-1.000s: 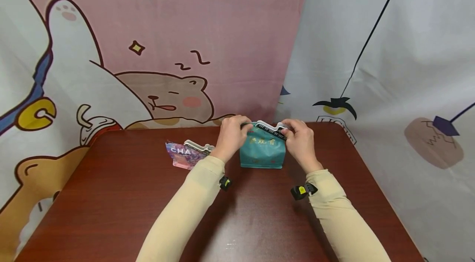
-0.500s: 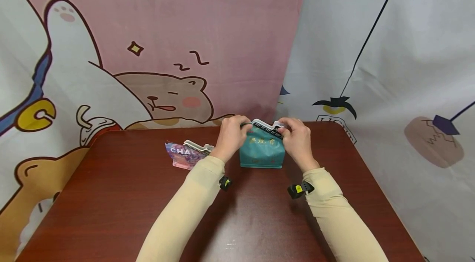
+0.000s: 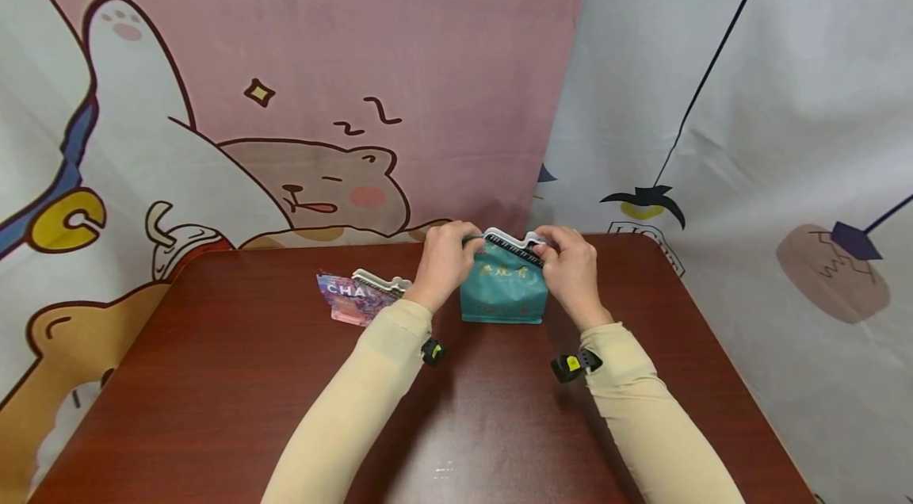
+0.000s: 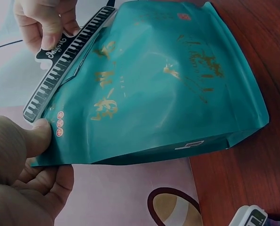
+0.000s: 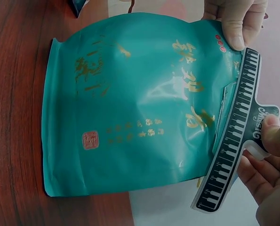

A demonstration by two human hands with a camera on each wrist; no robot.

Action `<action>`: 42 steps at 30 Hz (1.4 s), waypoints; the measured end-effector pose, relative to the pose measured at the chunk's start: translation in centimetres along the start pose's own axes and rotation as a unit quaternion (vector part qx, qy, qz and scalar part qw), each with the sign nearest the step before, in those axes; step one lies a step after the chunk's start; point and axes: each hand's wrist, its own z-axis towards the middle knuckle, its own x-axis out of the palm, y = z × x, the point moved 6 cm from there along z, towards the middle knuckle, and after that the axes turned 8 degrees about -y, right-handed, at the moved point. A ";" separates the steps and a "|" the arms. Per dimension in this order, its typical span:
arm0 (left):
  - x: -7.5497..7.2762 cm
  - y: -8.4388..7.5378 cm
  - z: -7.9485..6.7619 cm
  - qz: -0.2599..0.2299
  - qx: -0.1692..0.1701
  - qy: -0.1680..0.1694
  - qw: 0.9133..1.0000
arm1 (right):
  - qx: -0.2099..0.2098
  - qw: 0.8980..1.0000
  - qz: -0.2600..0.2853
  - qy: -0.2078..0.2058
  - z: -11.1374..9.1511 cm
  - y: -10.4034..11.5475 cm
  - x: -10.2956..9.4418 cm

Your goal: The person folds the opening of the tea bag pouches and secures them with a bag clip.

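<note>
A teal foil bag (image 3: pixel 502 296) with gold characters stands upright towards the far side of the table. My left hand (image 3: pixel 444 260) pinches its top left corner between thumb and fingers. Along the bag's top edge lies a black-and-white bag clip (image 5: pixel 230 134) with a piano-key pattern. My right hand (image 3: pixel 573 276) holds this clip by its handle, thumb on the front. In the right wrist view, the clip's lower end sticks out past the bag's side. Its other end comes right up to the left thumb (image 4: pixel 38 137) in the left wrist view.
Left of the teal bag, a small pink-and-purple pouch (image 3: pixel 345 299) lies on the brown table (image 3: pixel 271 393), with a similar white piano clip (image 3: pixel 381 282) on it. My left forearm partly hides that pouch. A cartoon-printed cloth (image 3: pixel 464 92) hangs behind the table.
My right hand has shifted slightly left with the clip, bringing it further along the bag's top towards my left hand. Left hand and bag hold nearly still.
</note>
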 end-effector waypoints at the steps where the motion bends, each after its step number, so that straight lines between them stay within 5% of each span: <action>1: 0.0 0.0 0.0 -0.001 -0.001 0.000 1.000 | -0.001 1.000 0.001 0.000 0.0 0.0 0.0; 24: 0.0 -0.2 -0.1 0.000 0.009 -0.003 1.000 | -0.009 1.000 0.002 -0.011 0.0 0.2 0.3; 42: 0.0 0.3 -0.3 -0.022 -0.034 0.038 0.998 | 0.003 0.992 0.004 0.123 1.2 -0.2 -0.5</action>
